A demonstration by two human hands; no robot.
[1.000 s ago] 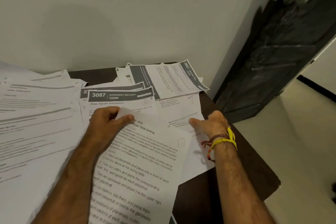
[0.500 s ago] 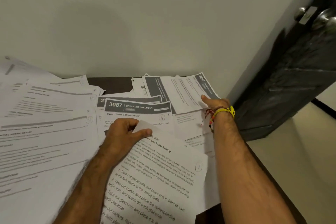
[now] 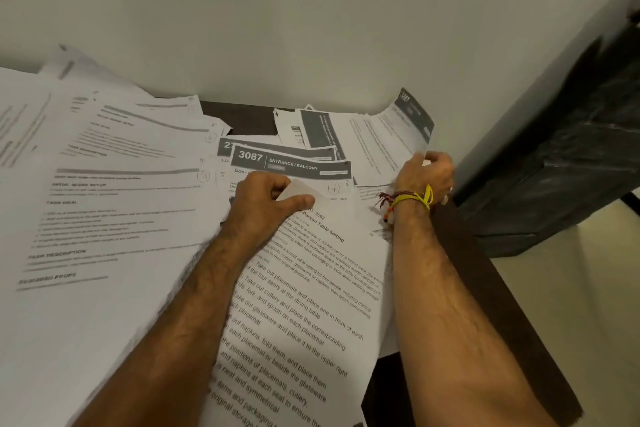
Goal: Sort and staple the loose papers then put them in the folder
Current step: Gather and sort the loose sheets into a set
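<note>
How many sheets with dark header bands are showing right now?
3. The 3087 sheet by the left hand, one peeking behind it, and one lifted by the right hand. More may be buried.

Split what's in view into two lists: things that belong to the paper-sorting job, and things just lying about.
Job:
- table-setting sheet, top corner pinched by the left hand
- 3087 sheet by the wall, gripped by the right hand
- 3087 Entrance/Balcony sheet
- large sheets on the left

Lying about:
- dark table
- dark door
- wrist threads

No stapler or folder in view.

Dim, flat indoor light; soft blur on left papers (image 3: 104, 184); wide-angle bending at edges.
</note>
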